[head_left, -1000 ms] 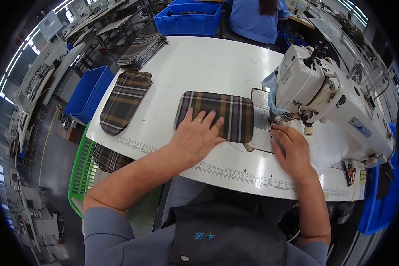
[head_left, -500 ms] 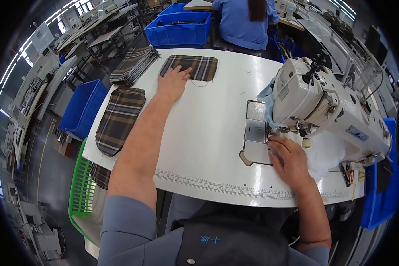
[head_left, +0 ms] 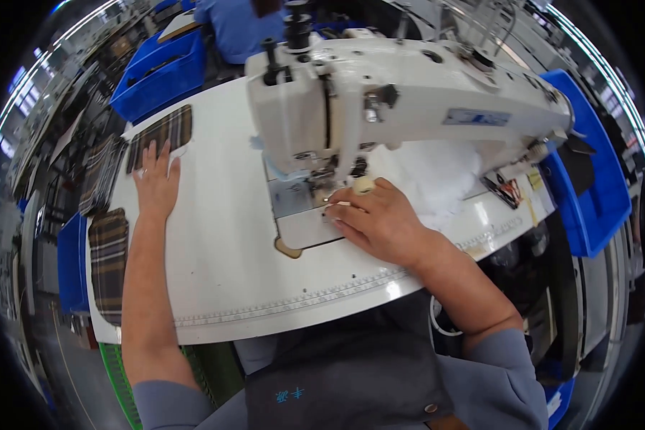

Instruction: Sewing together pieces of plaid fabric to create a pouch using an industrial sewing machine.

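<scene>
My left hand [head_left: 155, 183] lies with fingers apart on the edge of a plaid fabric panel [head_left: 166, 125] at the back left of the white table [head_left: 222, 287]. A fanned stack [head_left: 99, 175] of plaid pieces is beside it, with another plaid panel [head_left: 109, 265] nearer me. My right hand [head_left: 380, 222] is at the needle area of the white sewing machine [head_left: 408, 86], fingers curled close over the metal plate [head_left: 297, 226]; what they hold, if anything, is hidden. A light blue cloth [head_left: 261, 143] is at the machine's head.
Blue bins [head_left: 154, 79] stand beyond the table and at its right [head_left: 588, 222]. A green basket [head_left: 118, 380] is below the left edge. White fluffy material [head_left: 441, 183] and scissors [head_left: 505, 190] lie under the machine arm. A person in blue [head_left: 233, 29] is at work behind.
My left hand has moved the panel from beside the needle to the back left. My right hand stays near the needle. The view has turned right, bringing the machine toward the middle.
</scene>
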### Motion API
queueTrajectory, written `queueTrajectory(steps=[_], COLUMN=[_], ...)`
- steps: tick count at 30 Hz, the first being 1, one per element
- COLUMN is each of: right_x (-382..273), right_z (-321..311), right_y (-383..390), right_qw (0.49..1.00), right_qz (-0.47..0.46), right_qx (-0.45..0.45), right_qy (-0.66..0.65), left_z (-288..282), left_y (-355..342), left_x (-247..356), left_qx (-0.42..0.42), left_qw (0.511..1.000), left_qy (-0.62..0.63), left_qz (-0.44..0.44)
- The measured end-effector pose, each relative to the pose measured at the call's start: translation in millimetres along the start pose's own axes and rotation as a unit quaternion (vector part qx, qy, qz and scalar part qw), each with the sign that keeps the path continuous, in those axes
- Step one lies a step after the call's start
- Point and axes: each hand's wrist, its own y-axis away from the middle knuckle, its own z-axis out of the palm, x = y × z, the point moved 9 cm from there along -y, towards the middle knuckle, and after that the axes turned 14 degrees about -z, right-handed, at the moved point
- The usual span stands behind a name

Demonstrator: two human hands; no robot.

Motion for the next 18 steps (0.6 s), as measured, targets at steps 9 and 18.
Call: queueTrajectory(steps=[9,18], right_x=[46,60], right_z=[-99,-89], right_y=[87,84], right_qw=[0.971,0.959], right_qz=[0.179,0.163], right_qx=[0.052,-0.107], right_qy=[0.151,0.204], left_z=[-93,-120], left_y=[192,244], left_x=[118,161], left_qx=[-0.164,-0.192], left_qw=[0.956,0.935], left_qy=[0.11,0.151], left_qz=[0.219,0.256])
